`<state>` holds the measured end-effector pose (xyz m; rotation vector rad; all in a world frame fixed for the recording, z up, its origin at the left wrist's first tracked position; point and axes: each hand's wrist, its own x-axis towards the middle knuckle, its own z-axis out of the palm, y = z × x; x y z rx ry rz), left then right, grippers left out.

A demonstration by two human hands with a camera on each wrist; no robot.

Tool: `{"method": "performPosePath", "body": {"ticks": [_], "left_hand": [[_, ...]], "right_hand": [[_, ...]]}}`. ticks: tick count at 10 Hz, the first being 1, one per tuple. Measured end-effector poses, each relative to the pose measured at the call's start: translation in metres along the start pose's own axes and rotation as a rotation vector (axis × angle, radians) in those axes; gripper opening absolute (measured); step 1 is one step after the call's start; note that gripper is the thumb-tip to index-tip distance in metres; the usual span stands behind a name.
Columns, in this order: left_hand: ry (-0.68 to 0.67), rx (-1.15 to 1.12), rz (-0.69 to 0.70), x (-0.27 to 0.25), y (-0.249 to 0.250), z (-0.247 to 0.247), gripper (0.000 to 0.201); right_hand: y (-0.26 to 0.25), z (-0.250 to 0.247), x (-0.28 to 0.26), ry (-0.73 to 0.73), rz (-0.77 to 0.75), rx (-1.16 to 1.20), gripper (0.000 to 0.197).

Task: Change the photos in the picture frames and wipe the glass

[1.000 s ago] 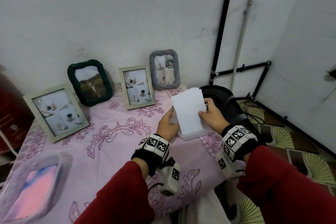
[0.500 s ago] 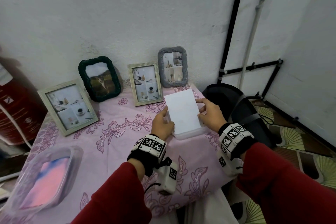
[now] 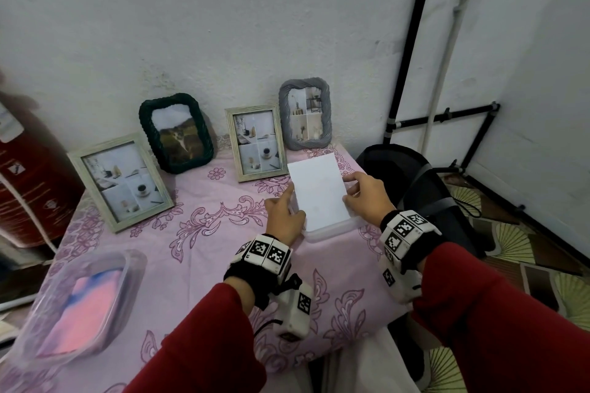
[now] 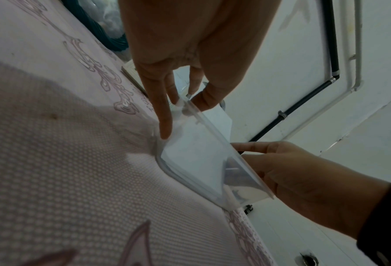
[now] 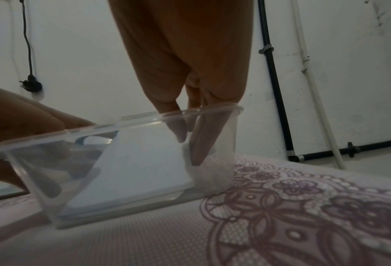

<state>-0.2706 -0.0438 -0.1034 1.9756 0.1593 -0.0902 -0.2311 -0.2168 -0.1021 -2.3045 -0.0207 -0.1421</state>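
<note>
A stack of white photo paper (image 3: 319,191) leans tilted, its near end inside a clear plastic container (image 3: 332,228) at the table's right edge. My left hand (image 3: 284,214) pinches the stack's left edge at the container rim (image 4: 212,136), with a finger (image 4: 164,117) running down the outer wall. My right hand (image 3: 367,198) reaches into the container (image 5: 121,162) and pinches the stack's right edge (image 5: 144,162). Against the wall stand a pale wooden frame (image 3: 119,182), a dark green frame (image 3: 175,132), a second pale frame (image 3: 257,143) and a grey frame (image 3: 305,118).
A clear tub with a pink cloth (image 3: 79,303) sits at the near left of the pink patterned tablecloth (image 3: 207,233). A red cylinder (image 3: 28,175) stands left of the table. A black bag (image 3: 415,188) and black pipes (image 3: 412,41) are to the right.
Both hands keep their hold on the white stack, which has sunk slightly lower into the container. The head view has shifted, so the frames sit further right in the picture.
</note>
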Motion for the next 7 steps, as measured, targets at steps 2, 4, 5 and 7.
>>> {"method": "performPosePath", "body": {"ticks": [2, 4, 5, 7], "left_hand": [[-0.034, -0.002, -0.024, 0.005, -0.004, 0.001, 0.067], [-0.035, -0.035, -0.035, 0.01, -0.005, -0.002, 0.068], [0.052, -0.078, -0.023, 0.011, -0.002, -0.01, 0.065], [0.17, -0.199, 0.074, -0.021, -0.009, -0.038, 0.061]], "right_hand": [[0.003, 0.003, -0.001, -0.016, -0.012, -0.019, 0.042], [0.001, 0.0, -0.002, 0.039, -0.025, -0.042, 0.042], [-0.002, -0.002, 0.001, 0.086, -0.053, -0.034, 0.04], [-0.012, -0.015, -0.022, 0.261, -0.074, 0.12, 0.034]]}}
